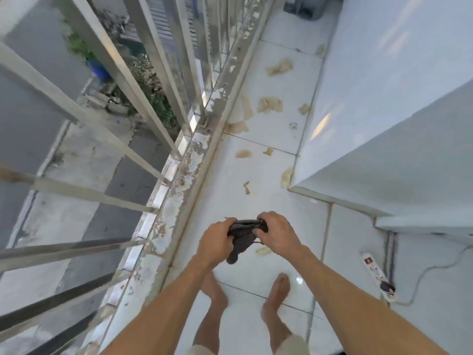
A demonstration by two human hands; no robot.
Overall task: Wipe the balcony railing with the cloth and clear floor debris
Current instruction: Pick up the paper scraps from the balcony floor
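A dark grey cloth (240,242) hangs bunched between my two hands above the white tiled floor (256,175). My left hand (217,240) grips its left side and my right hand (277,233) pinches its upper right edge. The metal balcony railing (122,80) with slanting bars runs along the left, apart from both hands. Its base ledge (189,160) shows peeling, flaking paint. Several pale scraps of debris (270,105) lie scattered on the tiles ahead, and one scrap (263,250) lies just below my right hand.
A white wall (384,111) closes the right side, with a step at its corner. A power strip (378,275) with a cable lies on the floor at the right. My bare feet (279,285) stand on the tiles. Street and plants lie far below the railing.
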